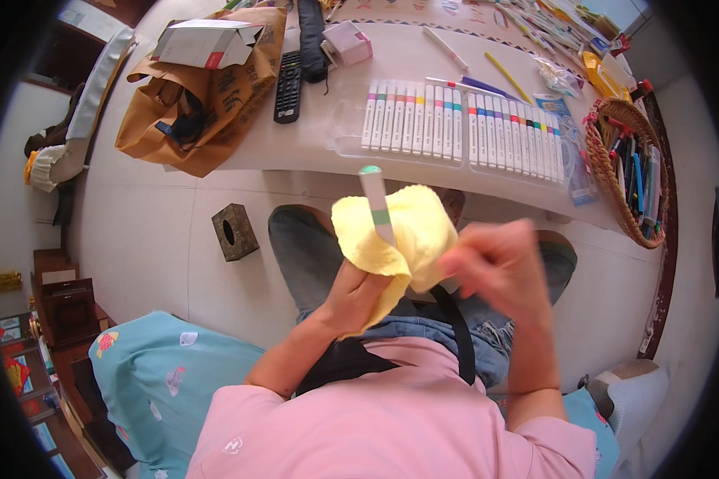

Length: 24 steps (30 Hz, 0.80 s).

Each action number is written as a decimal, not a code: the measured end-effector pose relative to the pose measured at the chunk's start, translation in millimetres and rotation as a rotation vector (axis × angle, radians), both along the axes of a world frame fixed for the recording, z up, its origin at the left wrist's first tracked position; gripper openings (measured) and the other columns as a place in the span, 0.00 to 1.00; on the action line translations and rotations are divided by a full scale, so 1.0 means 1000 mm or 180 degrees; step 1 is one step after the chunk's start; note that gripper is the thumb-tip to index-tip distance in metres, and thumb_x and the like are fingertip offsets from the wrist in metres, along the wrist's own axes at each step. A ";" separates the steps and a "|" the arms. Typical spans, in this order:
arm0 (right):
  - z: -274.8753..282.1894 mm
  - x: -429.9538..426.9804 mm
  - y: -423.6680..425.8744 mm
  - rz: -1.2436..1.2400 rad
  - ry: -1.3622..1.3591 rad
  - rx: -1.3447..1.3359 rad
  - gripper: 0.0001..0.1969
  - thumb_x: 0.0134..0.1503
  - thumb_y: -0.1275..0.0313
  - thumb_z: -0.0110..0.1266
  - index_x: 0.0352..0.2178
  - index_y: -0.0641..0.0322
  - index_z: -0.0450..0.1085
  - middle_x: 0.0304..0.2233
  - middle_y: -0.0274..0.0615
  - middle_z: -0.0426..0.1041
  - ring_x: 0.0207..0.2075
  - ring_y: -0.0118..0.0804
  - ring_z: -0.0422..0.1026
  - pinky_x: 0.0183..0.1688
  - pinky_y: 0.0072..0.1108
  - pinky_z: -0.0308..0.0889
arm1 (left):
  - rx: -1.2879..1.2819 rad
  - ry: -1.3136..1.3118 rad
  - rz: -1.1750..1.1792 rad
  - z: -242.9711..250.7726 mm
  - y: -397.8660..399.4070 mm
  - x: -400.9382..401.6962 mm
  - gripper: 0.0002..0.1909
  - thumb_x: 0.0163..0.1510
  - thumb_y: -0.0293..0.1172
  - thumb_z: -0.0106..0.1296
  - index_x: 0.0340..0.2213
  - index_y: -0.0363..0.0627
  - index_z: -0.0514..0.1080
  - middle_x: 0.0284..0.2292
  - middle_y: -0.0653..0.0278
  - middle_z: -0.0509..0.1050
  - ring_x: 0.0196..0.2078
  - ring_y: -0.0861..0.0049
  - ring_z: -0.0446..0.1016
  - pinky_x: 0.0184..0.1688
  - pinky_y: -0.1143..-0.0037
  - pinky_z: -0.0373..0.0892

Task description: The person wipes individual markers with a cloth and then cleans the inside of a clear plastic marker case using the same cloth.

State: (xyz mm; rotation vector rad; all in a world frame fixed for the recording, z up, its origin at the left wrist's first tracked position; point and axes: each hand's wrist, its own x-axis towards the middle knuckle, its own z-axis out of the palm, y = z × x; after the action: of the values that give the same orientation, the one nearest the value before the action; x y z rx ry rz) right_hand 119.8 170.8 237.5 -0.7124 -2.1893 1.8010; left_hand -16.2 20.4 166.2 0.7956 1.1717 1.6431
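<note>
My left hand (353, 293) is closed around a yellow cloth (422, 227) in front of my lap. A white marker (376, 197) with a green end and a green band stands up out of the cloth's folds, its lower part hidden. The cloth covers most of my left fingers. My right hand (503, 269) is blurred, its fingers curled at the cloth's right edge; whether they pinch it is unclear. Beyond my hands, a clear plastic case (350, 141) on the table holds rows of white markers (416, 120) with coloured bands.
On the white table (245, 146) are a brown paper bag (245, 90) with an opened carton (207, 45), a remote control (287, 87), a pink-and-white box (349, 43) and a woven basket (599, 179) of pens. A tissue box (235, 232) stands on the floor below.
</note>
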 end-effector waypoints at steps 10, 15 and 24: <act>0.009 -0.042 0.020 -0.0456 0.0941 -0.0332 0.19 0.55 0.59 0.50 0.20 0.67 0.68 0.11 0.30 0.60 0.16 0.17 0.58 0.17 0.14 0.53 | -0.0152 -0.0463 -0.0927 0.011 -0.009 0.010 0.21 0.58 0.32 0.39 0.51 0.40 0.55 0.46 0.66 0.62 0.48 0.80 0.61 0.49 0.77 0.59; 0.000 -0.045 0.017 -0.0429 0.0947 -0.0478 0.18 0.56 0.60 0.48 0.22 0.65 0.67 0.13 0.29 0.62 0.16 0.16 0.58 0.18 0.13 0.54 | -0.0243 -0.0809 -0.0915 0.008 -0.016 0.002 0.23 0.58 0.33 0.40 0.53 0.40 0.52 0.46 0.66 0.62 0.48 0.81 0.61 0.50 0.78 0.59; 0.000 -0.042 0.016 -0.0049 0.1752 -0.0982 0.17 0.60 0.58 0.40 0.28 0.62 0.66 0.22 0.28 0.64 0.20 0.16 0.57 0.22 0.10 0.54 | 0.0089 -0.1582 -0.1231 0.001 -0.023 -0.002 0.25 0.58 0.36 0.41 0.54 0.42 0.51 0.47 0.68 0.61 0.48 0.82 0.60 0.50 0.79 0.58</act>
State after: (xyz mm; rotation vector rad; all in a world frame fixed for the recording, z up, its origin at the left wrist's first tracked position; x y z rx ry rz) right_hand 77.5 186.3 237.0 -0.2334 -1.5700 2.0447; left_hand -18.3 -2.2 167.4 0.5423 0.6029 1.4205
